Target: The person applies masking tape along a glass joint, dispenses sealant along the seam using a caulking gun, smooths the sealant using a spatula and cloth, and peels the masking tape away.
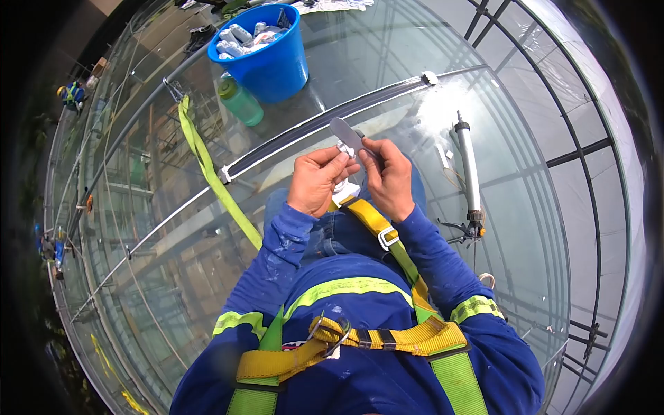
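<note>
Both hands are raised close together over my lap. My right hand (pixel 389 178) pinches a flat grey rounded blade (pixel 343 131), which tilts up to the left. Beside it, my left hand (pixel 320 181) has its thumb and fingers pressed together on a small white scrap (pixel 344 148) at the blade's lower edge. More white material (pixel 344 191) shows just below the hands, by the yellow harness strap (pixel 368 216). Beyond the hands, a dark seam with white edges (pixel 304 131) runs across the glass.
A blue bucket (pixel 273 72) of white tubes or wrappers and a green bottle (pixel 240 102) stand ahead. A caulking gun (pixel 469 166) lies at the right. A lime strap (pixel 206 164) runs left to a metal rail. Two people (pixel 71 95) are at the far left.
</note>
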